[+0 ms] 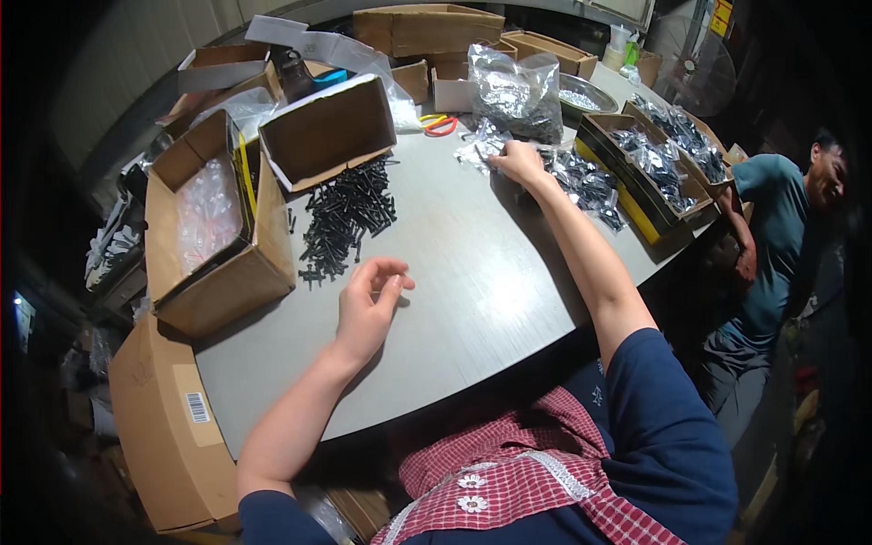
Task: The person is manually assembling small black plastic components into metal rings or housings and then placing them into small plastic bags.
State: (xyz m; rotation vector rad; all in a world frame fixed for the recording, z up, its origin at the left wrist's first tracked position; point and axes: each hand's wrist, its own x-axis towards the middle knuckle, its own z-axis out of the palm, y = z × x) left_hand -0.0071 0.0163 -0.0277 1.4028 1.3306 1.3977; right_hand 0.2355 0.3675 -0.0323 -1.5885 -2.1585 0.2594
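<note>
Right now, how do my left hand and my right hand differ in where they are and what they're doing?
The left hand rests close in on the bare grey table, fingers curled and seemingly empty, while the right hand is stretched far out. The left hand lies just short of the loose pile of black screws; the right hand touches small clear bags beside the packed ones. Both are bare and palm down on the table.

Beyond my work sit brown cardboard boxes (427, 27), red-and-yellow-handled scissors (439, 124) and a round metal bowl (586, 95) — a person in a teal shirt (772, 245) stands at my right.
</note>
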